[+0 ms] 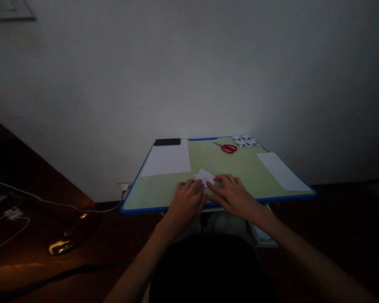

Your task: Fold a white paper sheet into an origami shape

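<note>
A small piece of folded white paper (204, 175) lies on the pale green tabletop near its front edge, its pointed tip facing the wall. My left hand (188, 197) covers its lower left side, fingers bent and pressed down on it. From the right, my right hand (230, 192) holds the paper's other side, with fingertips on its edge and the thumb close to the left hand. The paper's lower part is hidden beneath my fingers. Red-handled scissors (228, 148) rest beyond the paper, blades pointing left.
Several folded white paper pieces (245, 141) sit at the back right corner. A white sheet (169, 160) lies at left with a dark flat object (167, 142) behind it; another white sheet (281, 171) lies at right. The table has a blue rim (151, 210) and stands against a wall.
</note>
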`<state>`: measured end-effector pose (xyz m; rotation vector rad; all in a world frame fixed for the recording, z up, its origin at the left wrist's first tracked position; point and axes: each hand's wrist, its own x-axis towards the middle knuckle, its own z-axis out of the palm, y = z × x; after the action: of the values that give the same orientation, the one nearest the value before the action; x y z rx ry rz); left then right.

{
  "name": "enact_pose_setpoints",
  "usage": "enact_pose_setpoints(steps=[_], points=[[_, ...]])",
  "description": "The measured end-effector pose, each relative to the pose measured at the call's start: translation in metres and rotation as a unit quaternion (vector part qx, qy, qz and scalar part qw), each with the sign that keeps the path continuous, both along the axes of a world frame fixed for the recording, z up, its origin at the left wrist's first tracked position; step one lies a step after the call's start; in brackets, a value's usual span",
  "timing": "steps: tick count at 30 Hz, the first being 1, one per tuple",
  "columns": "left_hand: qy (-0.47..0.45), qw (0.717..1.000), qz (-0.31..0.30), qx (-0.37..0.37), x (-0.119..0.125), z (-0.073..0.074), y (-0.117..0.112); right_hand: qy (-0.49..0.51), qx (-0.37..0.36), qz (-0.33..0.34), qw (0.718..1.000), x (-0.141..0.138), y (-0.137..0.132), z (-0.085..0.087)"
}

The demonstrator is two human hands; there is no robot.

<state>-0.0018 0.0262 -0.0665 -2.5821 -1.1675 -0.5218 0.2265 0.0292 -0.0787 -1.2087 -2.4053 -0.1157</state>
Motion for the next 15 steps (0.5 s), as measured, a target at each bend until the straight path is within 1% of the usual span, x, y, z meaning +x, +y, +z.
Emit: enact_pose_setpoints(steps=[5,9,15], points=[[-0.022,1.0,-0.018,-0.011,-0.004,-0.004,0.0,-0.011,0.005,0.0,1.0,-0.002,-0.001,0.003],[-0.031,0.999,-0.021,-0.008,-0.007,-0.004,-0.001,-0.004,0.005,0.004,1.0,-0.002,-0.001,0.005],[-0.039,0.999,-0.016,-0.012,-0.003,-0.003,-0.001,0.041,-0.035,0.023,0.998,0.003,0.009,0.009]])
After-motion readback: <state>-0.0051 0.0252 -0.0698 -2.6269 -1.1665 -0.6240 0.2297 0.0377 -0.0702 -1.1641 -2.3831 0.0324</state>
